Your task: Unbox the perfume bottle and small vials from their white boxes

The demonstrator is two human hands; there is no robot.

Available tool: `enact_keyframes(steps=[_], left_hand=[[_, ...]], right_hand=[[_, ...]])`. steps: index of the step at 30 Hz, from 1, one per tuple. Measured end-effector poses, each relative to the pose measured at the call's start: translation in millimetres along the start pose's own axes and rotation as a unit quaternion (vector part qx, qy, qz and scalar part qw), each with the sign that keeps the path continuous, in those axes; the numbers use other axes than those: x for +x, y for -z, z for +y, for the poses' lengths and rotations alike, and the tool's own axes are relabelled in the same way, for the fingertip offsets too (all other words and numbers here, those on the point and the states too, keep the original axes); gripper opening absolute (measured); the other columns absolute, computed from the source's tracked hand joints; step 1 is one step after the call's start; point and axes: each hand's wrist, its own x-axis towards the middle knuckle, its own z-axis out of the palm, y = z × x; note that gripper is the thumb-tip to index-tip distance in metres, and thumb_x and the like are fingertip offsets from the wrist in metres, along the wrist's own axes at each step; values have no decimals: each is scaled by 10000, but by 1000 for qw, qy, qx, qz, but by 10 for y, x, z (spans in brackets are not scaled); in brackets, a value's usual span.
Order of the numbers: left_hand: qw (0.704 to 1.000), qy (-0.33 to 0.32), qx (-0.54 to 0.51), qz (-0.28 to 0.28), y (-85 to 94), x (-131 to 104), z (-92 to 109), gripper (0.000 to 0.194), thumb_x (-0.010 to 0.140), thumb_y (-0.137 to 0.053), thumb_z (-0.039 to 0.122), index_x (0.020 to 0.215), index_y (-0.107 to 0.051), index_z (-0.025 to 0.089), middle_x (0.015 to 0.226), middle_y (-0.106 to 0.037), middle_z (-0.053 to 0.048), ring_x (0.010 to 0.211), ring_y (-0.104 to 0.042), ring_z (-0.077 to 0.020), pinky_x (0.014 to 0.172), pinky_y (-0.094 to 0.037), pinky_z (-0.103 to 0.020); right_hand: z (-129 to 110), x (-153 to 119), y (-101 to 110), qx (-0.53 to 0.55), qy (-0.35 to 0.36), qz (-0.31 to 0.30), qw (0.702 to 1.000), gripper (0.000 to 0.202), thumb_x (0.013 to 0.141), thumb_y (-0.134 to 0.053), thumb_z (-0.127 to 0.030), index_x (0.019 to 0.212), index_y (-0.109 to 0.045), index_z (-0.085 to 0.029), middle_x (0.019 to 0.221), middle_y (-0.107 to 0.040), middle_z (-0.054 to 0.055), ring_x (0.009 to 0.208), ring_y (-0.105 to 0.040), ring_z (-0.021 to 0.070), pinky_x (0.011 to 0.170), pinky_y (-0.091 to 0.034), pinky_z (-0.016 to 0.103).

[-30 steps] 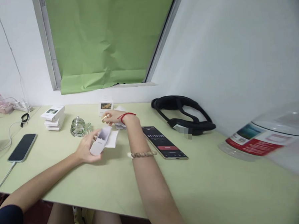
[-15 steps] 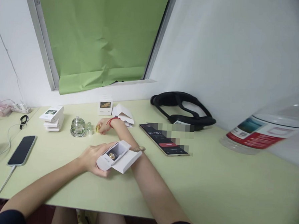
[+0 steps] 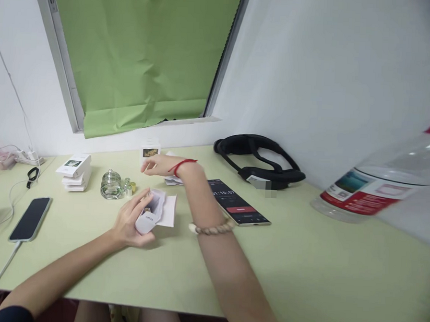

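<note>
My left hand [image 3: 130, 221] is wrapped round a small white carton [image 3: 147, 223] with its flap folded out to the right. Something small and gold-coloured shows inside the carton's opening, too small to name. My right hand [image 3: 157, 165] is raised above the table, fingers apart and nothing visible in them. Left of it and lower stand small glass bottles with green tops [image 3: 127, 181] and a yellow one [image 3: 133, 187]. Next to these sits a larger clear glass bottle [image 3: 111, 184]. Behind my right hand are an upright white box [image 3: 150, 150] and partly hidden white packaging [image 3: 172, 180].
White boxes [image 3: 76, 165] lie stacked at the left. A phone [image 3: 30, 219] with a white cable lies in front of them. Right of my arm are another phone [image 3: 243, 203], a black headset [image 3: 268, 171] and a large plastic bottle [image 3: 368, 188]. A black band [image 3: 33, 174] lies further left.
My right hand has let go of the small yellow-gold bottle beside the green-topped ones and risen. My left hand has shifted left with the carton and turned it.
</note>
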Motion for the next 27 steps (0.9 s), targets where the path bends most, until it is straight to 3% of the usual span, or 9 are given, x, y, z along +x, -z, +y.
enact_keyframes(steps=[3,7,12,18,22,27], left_hand=[[999,29,28,31,-26,-25,-25,611,645,-556,234,1236,-403,210,1429,-345,-178,1287,-405,-319,976,-417,-499],[995,36,63,72,-51,-17,-28,494,657,-558,143,1125,-414,213,1431,-273,-174,1330,-324,-318,991,-382,-523],[989,-13,113,94,-46,7,-17,456,698,-507,73,1117,-426,235,1442,-227,-125,1376,-247,-299,1013,-366,-522],[970,-103,190,111,-23,4,-50,402,719,-480,14,1048,-479,245,1440,-258,-88,1360,-298,-246,1022,-369,-424],[982,-69,130,118,-40,16,-70,542,726,-514,98,1222,-354,250,1400,-277,-126,1359,-286,-276,1025,-377,-486],[985,65,92,132,-85,-13,-94,732,704,-580,193,1328,-199,220,1371,-261,-179,1348,-260,-305,1022,-361,-526]], right_hand=[[-44,-264,124,14,52,-21,998,250,822,-555,-247,1033,-668,-177,1079,-677,48,934,-614,160,717,-443,201],[-164,-431,129,-29,10,-81,996,253,779,-601,-302,982,-715,-205,977,-700,17,885,-609,163,645,-415,202],[-342,-358,23,-76,-2,-108,991,371,677,-651,-297,1040,-715,-257,928,-685,-6,841,-597,163,621,-403,210],[-512,-201,-162,-112,7,-135,985,430,610,-660,-200,1037,-705,-175,869,-668,40,679,-567,151,554,-395,231],[-491,-128,-278,-104,21,-100,989,363,602,-646,-171,956,-722,-144,846,-676,68,643,-558,144,548,-393,229],[-283,0,-406,-36,90,-58,994,254,620,-612,-160,834,-743,-123,708,-664,39,586,-529,108,545,-381,204]])
